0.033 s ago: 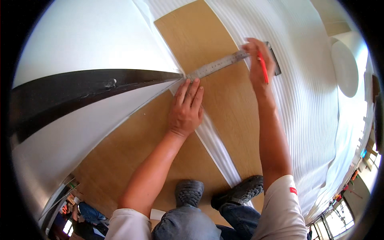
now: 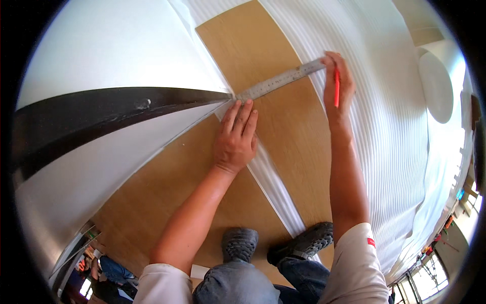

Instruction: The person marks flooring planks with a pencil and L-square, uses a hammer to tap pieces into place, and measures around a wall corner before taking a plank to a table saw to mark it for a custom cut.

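A graduated steel try square point(image 2: 283, 81) lies across a light-brown wood-grain floor plank point(image 2: 288, 126). My left hand point(image 2: 235, 134) is open, fingers stretched flat, with fingertips at the ruler's left end beside the foot of a dark upright edge point(image 2: 126, 99). At the ruler's far right end my right hand point(image 2: 344, 83) is closed round the end, and a red pencil point(image 2: 336, 88) is held in the same hand. The black stock is hidden behind this hand now. The ruler spans the plank's width and runs past its right edge.
White ribbed foam underlay point(image 2: 385, 152) covers the floor to the right, and a strip point(image 2: 276, 182) shows between planks. A white roll point(image 2: 438, 88) lies at far right. White panels point(image 2: 111, 50) flank the dark edge. My shoes point(image 2: 304, 243) rest on the planks.
My right hand has shifted slightly to the right along the ruler's end. The black stock, visible before, is now hidden. My left hand stays in place.
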`<move>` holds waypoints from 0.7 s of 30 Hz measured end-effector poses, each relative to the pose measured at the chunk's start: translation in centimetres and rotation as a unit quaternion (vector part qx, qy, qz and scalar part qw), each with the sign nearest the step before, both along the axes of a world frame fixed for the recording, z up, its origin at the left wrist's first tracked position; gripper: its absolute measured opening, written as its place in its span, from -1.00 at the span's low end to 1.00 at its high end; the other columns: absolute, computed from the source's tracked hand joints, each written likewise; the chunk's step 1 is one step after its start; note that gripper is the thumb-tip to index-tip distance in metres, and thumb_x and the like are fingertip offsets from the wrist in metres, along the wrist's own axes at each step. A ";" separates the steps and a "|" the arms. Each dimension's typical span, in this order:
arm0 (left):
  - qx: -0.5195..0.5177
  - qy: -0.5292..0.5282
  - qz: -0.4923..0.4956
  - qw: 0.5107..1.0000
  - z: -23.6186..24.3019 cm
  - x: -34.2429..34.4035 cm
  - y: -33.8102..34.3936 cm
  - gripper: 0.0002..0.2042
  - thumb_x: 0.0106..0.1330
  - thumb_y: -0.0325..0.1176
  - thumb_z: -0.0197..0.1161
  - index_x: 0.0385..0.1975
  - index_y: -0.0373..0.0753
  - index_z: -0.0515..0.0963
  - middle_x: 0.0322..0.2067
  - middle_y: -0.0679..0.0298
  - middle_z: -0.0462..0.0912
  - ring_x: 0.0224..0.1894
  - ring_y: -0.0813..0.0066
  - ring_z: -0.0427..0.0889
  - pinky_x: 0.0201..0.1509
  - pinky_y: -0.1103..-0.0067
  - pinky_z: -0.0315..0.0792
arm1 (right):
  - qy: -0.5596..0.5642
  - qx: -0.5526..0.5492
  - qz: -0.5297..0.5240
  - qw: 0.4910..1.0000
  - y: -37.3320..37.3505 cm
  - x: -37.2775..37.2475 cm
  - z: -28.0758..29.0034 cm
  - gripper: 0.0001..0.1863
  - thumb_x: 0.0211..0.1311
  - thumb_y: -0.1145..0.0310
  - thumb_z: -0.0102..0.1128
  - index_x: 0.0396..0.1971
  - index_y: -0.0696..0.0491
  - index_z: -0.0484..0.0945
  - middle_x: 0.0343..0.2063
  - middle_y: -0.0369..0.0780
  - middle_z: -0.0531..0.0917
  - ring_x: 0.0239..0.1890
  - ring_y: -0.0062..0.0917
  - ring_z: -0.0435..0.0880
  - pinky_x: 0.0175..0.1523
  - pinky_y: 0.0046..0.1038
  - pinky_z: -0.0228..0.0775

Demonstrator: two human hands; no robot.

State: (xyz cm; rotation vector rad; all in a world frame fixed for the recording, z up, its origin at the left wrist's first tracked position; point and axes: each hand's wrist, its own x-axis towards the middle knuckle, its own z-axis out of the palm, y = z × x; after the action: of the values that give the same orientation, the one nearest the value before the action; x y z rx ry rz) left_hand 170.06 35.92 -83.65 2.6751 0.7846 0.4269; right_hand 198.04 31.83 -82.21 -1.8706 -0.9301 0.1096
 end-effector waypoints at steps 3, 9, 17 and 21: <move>0.013 -0.009 0.001 1.000 -0.5 0.1 0.0 -0.50 0.11 -0.50 0.22 0.14 -0.32 0.50 0.36 0.10 0.40 0.39 0.01 0.35 0.45 0.17 0.31 | -0.219 -0.115 -0.070 0.967 -3.5 2.7 -1.2 -0.67 0.25 0.29 0.39 -0.03 0.06 0.60 -0.16 -0.07 0.68 -0.10 -0.15 0.62 0.02 -0.20 0.48; 0.043 -0.039 0.007 0.998 -1.9 -0.1 -0.1 -0.50 0.13 -0.52 0.18 0.16 -0.36 0.49 0.35 0.09 0.42 0.39 0.03 0.35 0.45 0.17 0.30 | -0.243 -0.144 -0.058 0.958 -4.6 4.4 -2.1 -0.60 0.12 0.40 0.42 -0.01 0.02 0.59 -0.16 -0.08 0.64 -0.06 -0.11 0.57 0.03 -0.13 0.44; 0.012 -0.019 0.062 0.998 0.2 5.3 -1.1 -0.51 0.33 -0.40 0.16 0.25 -0.44 0.39 0.35 -0.05 0.36 0.43 -0.04 0.27 0.53 0.16 0.13 | -0.257 -0.085 -0.041 0.962 -1.6 6.3 -3.0 -0.73 0.15 0.45 0.35 -0.12 0.02 0.62 -0.19 -0.11 0.65 -0.09 -0.14 0.59 0.00 -0.15 0.47; 0.024 -0.042 0.182 0.982 -0.1 10.6 4.5 -0.44 0.35 -0.29 0.20 0.28 -0.48 0.33 0.36 -0.16 0.29 0.43 -0.14 0.22 0.50 0.14 0.14 | -0.219 -0.100 -0.063 0.969 4.7 6.4 -2.6 -0.74 0.22 0.34 0.32 -0.09 0.02 0.62 -0.16 -0.10 0.65 -0.06 -0.14 0.58 0.03 -0.17 0.47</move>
State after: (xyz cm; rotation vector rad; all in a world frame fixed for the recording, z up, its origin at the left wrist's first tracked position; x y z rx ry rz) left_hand 180.64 40.45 -83.71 2.5359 1.2578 0.6478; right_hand 204.44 36.51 -84.86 -2.1844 -1.1244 -0.3102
